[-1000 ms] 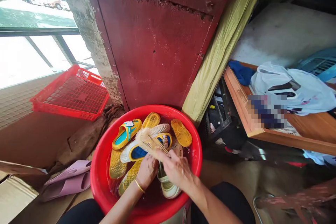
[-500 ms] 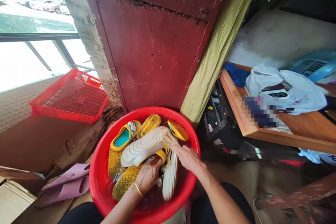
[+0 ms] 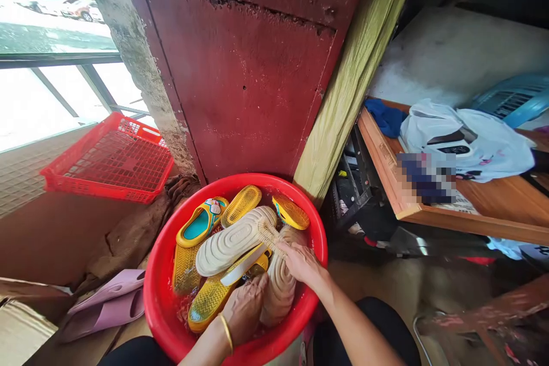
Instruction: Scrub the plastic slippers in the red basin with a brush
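Observation:
A red basin [image 3: 151, 274] holds water and several slippers. My left hand [image 3: 246, 306] is closed on the inner edge of a beige slipper [image 3: 278, 294], whose ridged sole faces up; its fingertips are partly hidden. My right hand [image 3: 302, 263] grips a pale scrub brush [image 3: 269, 233], its bristles over the toe end of a white slipper [image 3: 234, 240] lying sole up. Around them are a yellow slipper with a teal insole [image 3: 198, 226], a yellow sole [image 3: 242, 206] at the back, another yellow slipper [image 3: 291, 211] at the back right and a wet yellow slipper [image 3: 210, 300] by my left wrist.
A maroon door [image 3: 244, 120] stands right behind the basin. Left of it are a red plastic crate [image 3: 107, 160] and mauve slippers [image 3: 107, 303] on the floor. To the right, a wooden drawer [image 3: 446, 223] juts out, holding a white bag [image 3: 463, 137].
The beige slipper in my left hand has turned from its side to sole up. My right hand and the brush have shifted slightly left. The view has moved a little.

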The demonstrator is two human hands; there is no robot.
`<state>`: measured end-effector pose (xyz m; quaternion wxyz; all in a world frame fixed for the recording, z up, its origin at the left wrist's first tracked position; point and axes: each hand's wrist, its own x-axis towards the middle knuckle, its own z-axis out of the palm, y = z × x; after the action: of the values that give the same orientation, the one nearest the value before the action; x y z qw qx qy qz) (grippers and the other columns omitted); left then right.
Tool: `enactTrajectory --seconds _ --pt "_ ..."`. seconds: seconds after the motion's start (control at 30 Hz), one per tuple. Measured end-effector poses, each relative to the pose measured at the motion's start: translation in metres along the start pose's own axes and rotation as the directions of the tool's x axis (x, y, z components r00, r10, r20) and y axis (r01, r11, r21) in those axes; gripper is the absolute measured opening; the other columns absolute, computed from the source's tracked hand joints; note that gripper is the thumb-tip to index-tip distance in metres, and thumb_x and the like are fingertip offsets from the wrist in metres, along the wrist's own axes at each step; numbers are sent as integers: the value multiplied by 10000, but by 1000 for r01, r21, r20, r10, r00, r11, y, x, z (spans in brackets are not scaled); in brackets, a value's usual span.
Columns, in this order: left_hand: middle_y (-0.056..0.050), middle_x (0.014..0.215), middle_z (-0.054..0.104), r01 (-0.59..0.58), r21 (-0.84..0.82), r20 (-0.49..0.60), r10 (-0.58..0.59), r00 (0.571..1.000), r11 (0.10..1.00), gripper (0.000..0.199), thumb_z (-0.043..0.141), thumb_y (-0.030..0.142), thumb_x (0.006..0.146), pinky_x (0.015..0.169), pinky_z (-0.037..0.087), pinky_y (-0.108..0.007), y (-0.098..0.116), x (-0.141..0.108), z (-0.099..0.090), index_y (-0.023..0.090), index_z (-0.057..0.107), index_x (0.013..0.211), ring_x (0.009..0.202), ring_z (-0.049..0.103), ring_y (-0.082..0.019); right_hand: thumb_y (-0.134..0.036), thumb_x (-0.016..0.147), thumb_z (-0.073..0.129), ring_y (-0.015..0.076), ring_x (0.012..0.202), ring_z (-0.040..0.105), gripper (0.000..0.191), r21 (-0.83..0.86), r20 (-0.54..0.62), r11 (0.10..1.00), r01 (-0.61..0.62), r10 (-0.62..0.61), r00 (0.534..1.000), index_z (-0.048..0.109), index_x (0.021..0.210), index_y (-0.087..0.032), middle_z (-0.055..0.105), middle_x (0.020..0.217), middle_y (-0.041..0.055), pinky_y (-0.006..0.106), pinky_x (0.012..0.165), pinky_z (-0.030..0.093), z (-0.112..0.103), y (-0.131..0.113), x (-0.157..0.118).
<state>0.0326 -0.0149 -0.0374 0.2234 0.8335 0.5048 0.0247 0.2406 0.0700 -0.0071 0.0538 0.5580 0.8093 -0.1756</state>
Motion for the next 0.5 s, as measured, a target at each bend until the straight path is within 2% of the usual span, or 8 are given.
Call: enactTrajectory --seconds 0.03,0.1,0.17,0.23,0.3,0.37,0.43,0.5 --pt "-159 1387 681 -82 -49 -45 79 996 995 575 493 148 915 1025 555 -349 2 -6 -11 203 508 1487 1242 678 -251 -159 960 442 281 1089 706 634 7 -8 1000 -9 9 1000 465 1561 -357 728 1243 106 381 886 524 1 -1 0" --pt "-111 1312 725 -164 -84 -238 140 961 983 498 430 237 998 965 582 -318 -3 -14 -32 255 501 1491 1147 718 -211 -140 949 438 277 1083 708 631 19 -25 1000 -23 24 999 482 1554 -312 733 1233 125 368 881 524 2 -10 -3" --pt "-111 1327 716 -125 -11 -432 108 895 992 475 444 282 1003 994 576 -375 -18 -16 -46 260 520 1471 1174 703 -240 -138 944 433 265 1037 718 608 56 -51 998 15 -12 999 506 1536 -256 754 1173 132 347 866 526 3 -24 -12" --pt "-130 1316 721 -23 67 -497 53 866 998 465 543 301 935 978 584 -427 -38 -13 -47 233 583 1394 1172 701 -291 -159 942 436 248 966 728 571 129 -84 983 133 -123 989 543 1497 -239 774 1095 109 326 844 530 5 -40 -24" --pt "-139 1182 770 91 87 -446 -43 894 992 373 583 289 873 918 602 -431 -55 -9 -40 207 668 1227 1074 737 -307 -195 941 456 238 940 728 527 194 -127 943 272 -251 960 586 1445 -274 782 1066 73 309 834 532 8 -53 -35" --pt "-139 1039 792 174 46 -335 -149 930 984 256 557 273 868 893 602 -419 -63 -8 -32 194 704 1063 993 758 -300 -212 925 487 237 940 727 519 202 -142 924 324 -300 943 609 1416 -327 781 1074 48 302 820 533 10 -54 -39" --pt "-136 1037 796 189 -41 -214 -193 957 981 252 537 236 863 920 589 -405 -64 -9 -29 190 709 1041 1006 761 -285 -194 910 490 233 911 730 552 171 -130 942 288 -268 955 610 1422 -362 782 1048 41 300 794 533 10 -44 -33" --pt "-129 1187 782 165 -119 -131 -180 975 979 365 547 193 834 997 558 -401 -62 -12 -31 200 695 1167 1126 735 -277 -159 900 466 225 882 729 588 129 -157 973 193 -173 972 611 1432 -360 779 1017 51 307 787 534 6 -28 -24"
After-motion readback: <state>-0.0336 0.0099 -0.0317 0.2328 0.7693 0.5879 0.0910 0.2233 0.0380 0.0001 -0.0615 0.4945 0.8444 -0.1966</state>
